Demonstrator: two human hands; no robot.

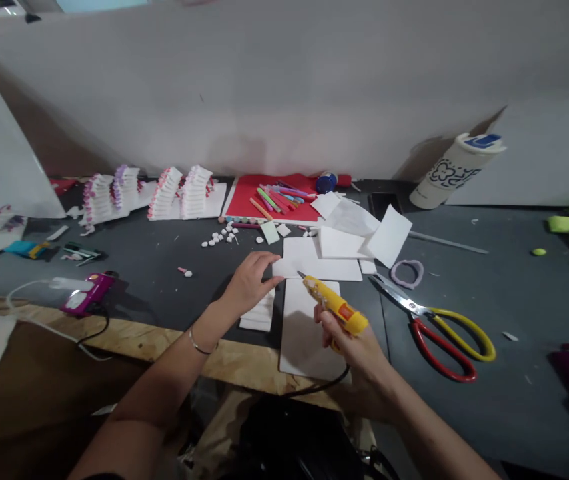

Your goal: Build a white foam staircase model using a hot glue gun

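Observation:
My right hand [347,340] is wrapped round a yellow hot glue gun [337,305], its nozzle pointing up and left. The nozzle tip is at a small white strip [288,269], which my left hand [248,283] pinches by its left end between thumb and fingers. I cannot tell whether the nozzle touches the strip. Under and behind it lie white boards [341,269]. A larger white board [304,340] lies below the glue gun, partly covered by my right hand. Beside my left wrist are several narrow white strips [259,315], side by side.
Large scissors [417,308] with red and yellow handles lie to the right, near a pale ring [407,273]. Coloured markers [281,199] rest on red sheets [237,193]. A tumbler [451,172] stands at the back. Pleated white pieces [197,193] and a purple device [89,293] are left.

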